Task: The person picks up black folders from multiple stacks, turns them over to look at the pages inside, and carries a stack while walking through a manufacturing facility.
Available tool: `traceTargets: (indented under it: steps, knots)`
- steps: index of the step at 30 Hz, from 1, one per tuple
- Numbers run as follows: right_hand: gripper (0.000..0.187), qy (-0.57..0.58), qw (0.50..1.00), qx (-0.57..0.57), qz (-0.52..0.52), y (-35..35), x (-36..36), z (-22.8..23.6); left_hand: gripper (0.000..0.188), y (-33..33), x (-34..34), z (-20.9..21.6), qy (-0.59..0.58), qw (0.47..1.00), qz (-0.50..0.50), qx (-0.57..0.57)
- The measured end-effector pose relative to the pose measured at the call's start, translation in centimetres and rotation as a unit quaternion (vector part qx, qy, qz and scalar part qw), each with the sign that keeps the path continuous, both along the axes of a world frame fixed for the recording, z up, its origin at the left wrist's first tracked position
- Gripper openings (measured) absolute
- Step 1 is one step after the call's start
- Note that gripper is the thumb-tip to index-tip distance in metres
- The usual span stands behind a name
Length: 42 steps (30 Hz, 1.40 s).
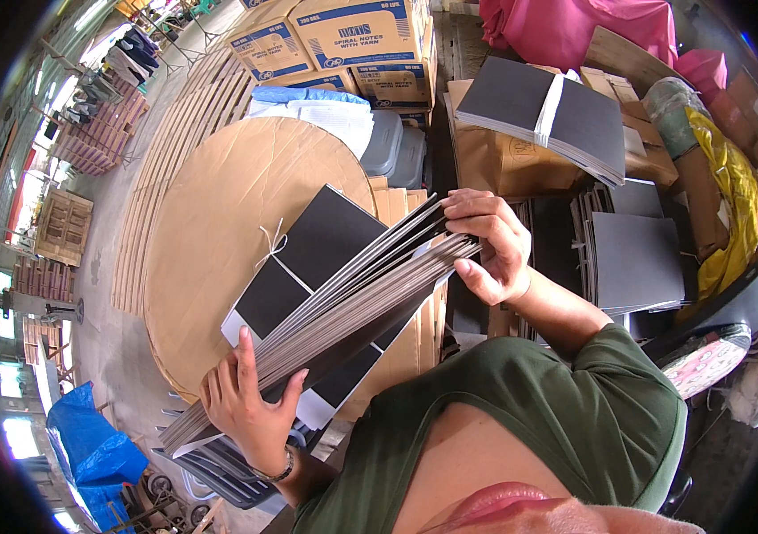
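Observation:
Tilted on its long edge, a thick stack of black cardboard sheets [377,289] spans both my hands, its pale grey edges facing up. The stack's lower left part sits between the thumb and fingers of my left hand [250,405]. At the upper right end my right hand [493,245] grips the sheets, fingertips over the far side and thumb on the near side. Some far sheets are fanned slightly apart. Beneath lies a bundle of black sheets [324,233] tied with white string, partly hidden by the held stack.
A round brown cardboard sheet [210,214] covers the table on the left. Printed cartons [357,36] are stacked beyond it, near grey plastic bins [394,142]. To the right are a white-banded stack of black sheets [508,98], another black stack [637,258] and yellow plastic [726,214].

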State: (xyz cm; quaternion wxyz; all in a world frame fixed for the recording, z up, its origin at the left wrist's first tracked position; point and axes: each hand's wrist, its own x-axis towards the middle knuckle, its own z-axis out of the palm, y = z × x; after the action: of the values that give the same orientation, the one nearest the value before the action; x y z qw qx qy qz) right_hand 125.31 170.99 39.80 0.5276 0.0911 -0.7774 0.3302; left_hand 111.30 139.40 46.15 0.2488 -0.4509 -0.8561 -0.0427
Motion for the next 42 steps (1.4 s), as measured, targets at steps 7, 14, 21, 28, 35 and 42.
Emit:
traceTargets:
  steps: [7,14,21,28,35,42]
  knots:
    - [0.031,-0.001,1.0,-0.021,-0.022,-0.5,0.0,-0.1,0.086,-0.2,-0.1,0.1,-0.002,1.0,-0.001,0.0]
    - [0.034,-0.021,0.998,-0.022,-0.051,-0.5,0.6,0.0,0.082,0.1,-0.1,0.2,-0.006,1.0,-0.002,-0.002]
    - [0.101,-0.026,0.99,-0.112,0.084,-0.1,-2.6,-4.3,0.079,-0.4,0.3,-0.4,0.018,1.0,0.016,0.001]
    - [0.073,-0.262,0.916,-0.251,0.173,0.3,-0.9,-3.3,0.078,-4.9,0.5,1.6,-0.126,0.988,0.091,-0.003]
    - [0.068,-0.245,0.905,-0.303,0.168,-0.9,0.5,-6.2,0.105,-16.6,-0.9,-1.6,-0.025,0.97,0.135,0.202]
    - [0.086,-0.133,0.889,-0.375,0.228,-2.5,-0.5,-6.9,0.088,-18.7,-1.5,-10.9,-0.036,0.878,0.144,0.454]
